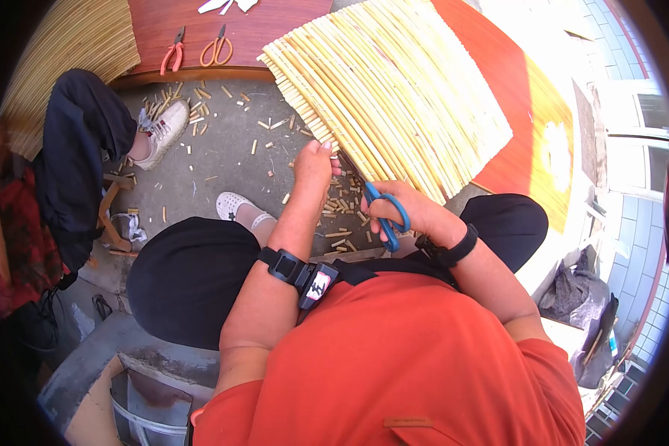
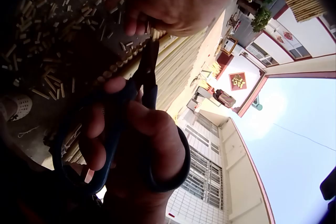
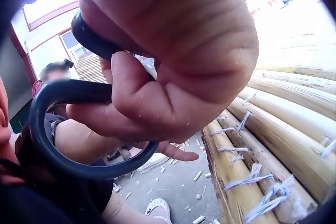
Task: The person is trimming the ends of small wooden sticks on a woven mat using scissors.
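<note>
A pair of scissors with blue handles (image 1: 372, 192) is gripped by my right hand (image 1: 418, 211), fingers and thumb through the loops. In the left wrist view their dark blades (image 2: 149, 58) reach the cut ends along the edge of a mat of pale sticks (image 1: 394, 89). My left hand (image 1: 314, 169) is at that same edge, thumb and fingers pinching a stick end (image 2: 156, 33) right by the blade tips. White-blue string ties (image 3: 270, 199) bind the sticks in the right wrist view.
Short stick offcuts (image 1: 342, 201) litter the grey floor. The mat lies across a reddish-brown table (image 1: 528, 111). Red-handled pliers (image 1: 173, 56) and another pair of scissors (image 1: 217, 48) lie on a tabletop ahead. Another person's shoe (image 1: 163, 134) and a second mat (image 1: 74, 52) are on the left.
</note>
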The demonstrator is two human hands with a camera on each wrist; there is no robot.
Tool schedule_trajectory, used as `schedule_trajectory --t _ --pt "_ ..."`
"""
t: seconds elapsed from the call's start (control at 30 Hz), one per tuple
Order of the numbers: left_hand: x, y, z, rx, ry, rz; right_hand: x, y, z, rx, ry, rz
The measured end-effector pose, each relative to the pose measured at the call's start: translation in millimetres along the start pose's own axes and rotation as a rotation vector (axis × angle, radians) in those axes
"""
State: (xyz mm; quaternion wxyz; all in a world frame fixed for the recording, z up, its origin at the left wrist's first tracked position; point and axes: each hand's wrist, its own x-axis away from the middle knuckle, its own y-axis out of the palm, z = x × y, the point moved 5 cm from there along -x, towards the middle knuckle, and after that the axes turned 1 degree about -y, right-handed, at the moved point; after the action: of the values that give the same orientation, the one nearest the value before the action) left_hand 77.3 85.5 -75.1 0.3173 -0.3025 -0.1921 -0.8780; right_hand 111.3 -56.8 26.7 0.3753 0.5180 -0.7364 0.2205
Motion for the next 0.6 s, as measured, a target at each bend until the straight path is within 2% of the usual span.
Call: schedule_trajectory --t 0.23,0.6 --pt "-2.7 -0.5 -1.9 -0.01 0.001 -0.003 2.2 -3.1 -3.4 0.035 -0.026 -0.018" --pt "-2.9 -0.7 -2.8 -0.002 -0.005 0.002 5.5 -3.6 -3.7 0.091 0.034 0.01"
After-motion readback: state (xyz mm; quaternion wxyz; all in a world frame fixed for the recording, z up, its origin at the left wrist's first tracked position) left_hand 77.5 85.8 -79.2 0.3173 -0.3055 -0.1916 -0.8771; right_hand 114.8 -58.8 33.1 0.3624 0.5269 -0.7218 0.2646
